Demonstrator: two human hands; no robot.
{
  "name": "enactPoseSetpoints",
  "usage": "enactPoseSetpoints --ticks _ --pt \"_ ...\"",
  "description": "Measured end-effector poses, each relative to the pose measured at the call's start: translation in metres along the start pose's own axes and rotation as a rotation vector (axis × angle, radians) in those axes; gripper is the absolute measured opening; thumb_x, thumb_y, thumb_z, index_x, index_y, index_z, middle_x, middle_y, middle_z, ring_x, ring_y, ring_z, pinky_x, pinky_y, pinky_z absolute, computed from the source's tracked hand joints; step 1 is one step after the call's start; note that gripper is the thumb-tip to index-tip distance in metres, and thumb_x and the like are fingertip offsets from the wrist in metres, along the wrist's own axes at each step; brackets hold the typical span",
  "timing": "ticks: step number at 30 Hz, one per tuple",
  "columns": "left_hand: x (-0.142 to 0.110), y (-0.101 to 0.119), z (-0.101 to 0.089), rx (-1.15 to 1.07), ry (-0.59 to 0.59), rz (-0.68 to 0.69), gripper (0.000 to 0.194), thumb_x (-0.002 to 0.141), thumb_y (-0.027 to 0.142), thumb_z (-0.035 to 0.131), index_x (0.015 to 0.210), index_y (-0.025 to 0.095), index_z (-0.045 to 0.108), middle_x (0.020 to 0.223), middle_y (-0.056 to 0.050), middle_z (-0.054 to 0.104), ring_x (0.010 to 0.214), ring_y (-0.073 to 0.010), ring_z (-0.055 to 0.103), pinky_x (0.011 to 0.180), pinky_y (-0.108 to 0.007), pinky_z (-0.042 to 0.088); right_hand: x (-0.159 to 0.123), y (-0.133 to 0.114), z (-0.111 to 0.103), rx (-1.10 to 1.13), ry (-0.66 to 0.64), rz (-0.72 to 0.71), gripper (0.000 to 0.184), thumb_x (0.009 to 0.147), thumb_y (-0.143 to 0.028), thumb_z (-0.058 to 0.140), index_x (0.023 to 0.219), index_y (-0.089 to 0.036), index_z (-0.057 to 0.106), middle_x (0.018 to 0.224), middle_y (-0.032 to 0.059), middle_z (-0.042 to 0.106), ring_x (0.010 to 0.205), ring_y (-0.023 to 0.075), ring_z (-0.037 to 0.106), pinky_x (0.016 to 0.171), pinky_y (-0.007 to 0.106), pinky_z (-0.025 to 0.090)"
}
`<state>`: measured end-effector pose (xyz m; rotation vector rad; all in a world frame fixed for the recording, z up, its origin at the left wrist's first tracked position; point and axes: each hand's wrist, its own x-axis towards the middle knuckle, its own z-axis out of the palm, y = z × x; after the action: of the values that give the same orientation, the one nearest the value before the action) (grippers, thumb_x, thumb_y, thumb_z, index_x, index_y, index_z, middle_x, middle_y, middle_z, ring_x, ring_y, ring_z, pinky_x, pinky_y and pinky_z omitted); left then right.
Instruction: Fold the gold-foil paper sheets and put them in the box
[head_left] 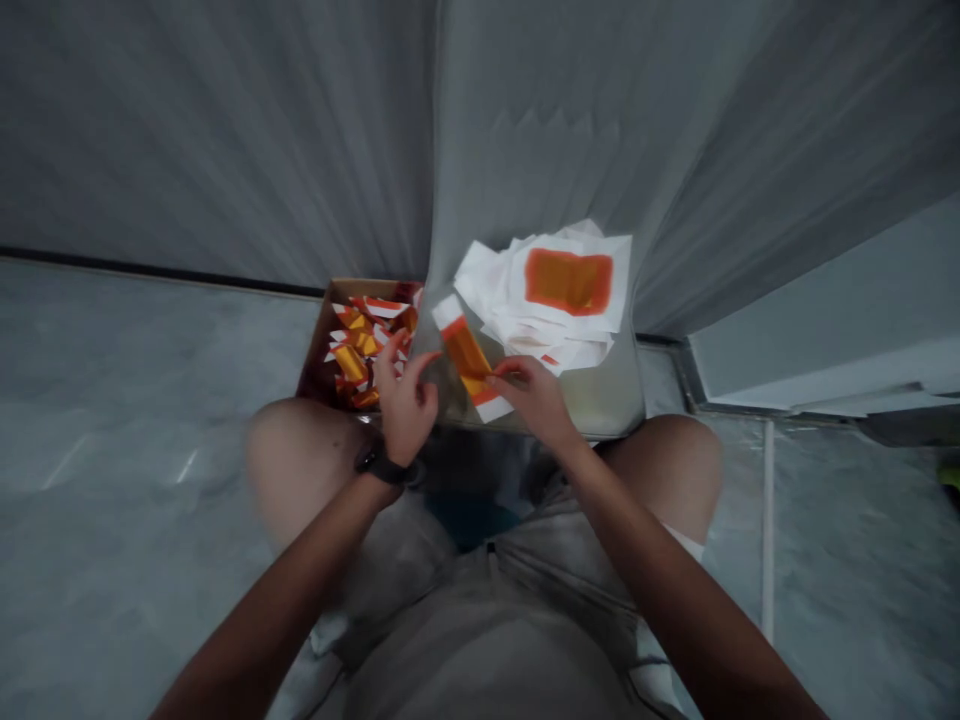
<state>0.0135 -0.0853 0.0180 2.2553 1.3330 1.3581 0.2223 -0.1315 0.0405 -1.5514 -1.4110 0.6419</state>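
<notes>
My right hand (534, 394) pinches the right edge of a narrow orange-and-white paper strip (466, 356), which is tilted over the front of the seat. My left hand (406, 398), with a dark band at the wrist, hovers left of the strip, fingers spread and holding nothing. Just beyond the strip, to the right, lies a loose stack of white paper sheets (495, 285); the top one bears an orange rectangle. Left of the seat, partly behind my left hand, is an open cardboard box (319, 345) filled with several folded orange-and-white paper pieces (351, 362).
The sheets rest on a pale chair-like seat (600, 405) between my knees, its ribbed back rising behind. A grey corrugated wall (210, 140) runs along the far side. On the right stands a pale panel (840, 310) above the grey floor (135, 500).
</notes>
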Motion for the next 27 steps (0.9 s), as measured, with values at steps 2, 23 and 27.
enactPoseSetpoints --ticks 2,23,27 --pt "-0.003 -0.007 -0.008 0.055 -0.041 0.065 0.052 0.089 0.014 0.057 0.139 0.027 0.058 0.162 -0.01 0.034 0.15 -0.0344 0.035 0.12 -0.058 0.038 0.015 -0.006 -0.01 -0.226 -0.144 -0.157 0.013 0.093 -0.032 0.063 0.093 -0.021 0.069 0.094 0.0061 0.073 0.091 0.0228 0.065 0.087 0.037 0.051" --pt "-0.008 -0.042 -0.003 0.003 -0.582 0.408 0.025 0.104 0.034 0.052 0.11 0.023 0.073 0.107 -0.007 0.075 0.104 -0.0211 0.066 0.099 -0.04 0.05 -0.056 0.036 -0.006 -0.432 -0.2 -0.265 0.025 0.106 -0.032 0.051 0.105 -0.022 0.073 0.096 0.0063 0.076 0.093 0.0214 0.068 0.096 0.037 0.049" --pt "-0.003 -0.04 0.004 0.112 -0.543 0.416 0.029 0.103 0.028 0.05 0.123 0.025 0.071 0.117 -0.009 0.074 0.109 -0.0246 0.065 0.1 -0.045 0.048 -0.054 0.045 0.004 -0.555 -0.04 -0.124 0.025 0.104 -0.032 0.053 0.107 -0.021 0.075 0.099 0.0092 0.073 0.096 0.0241 0.064 0.088 0.037 0.048"
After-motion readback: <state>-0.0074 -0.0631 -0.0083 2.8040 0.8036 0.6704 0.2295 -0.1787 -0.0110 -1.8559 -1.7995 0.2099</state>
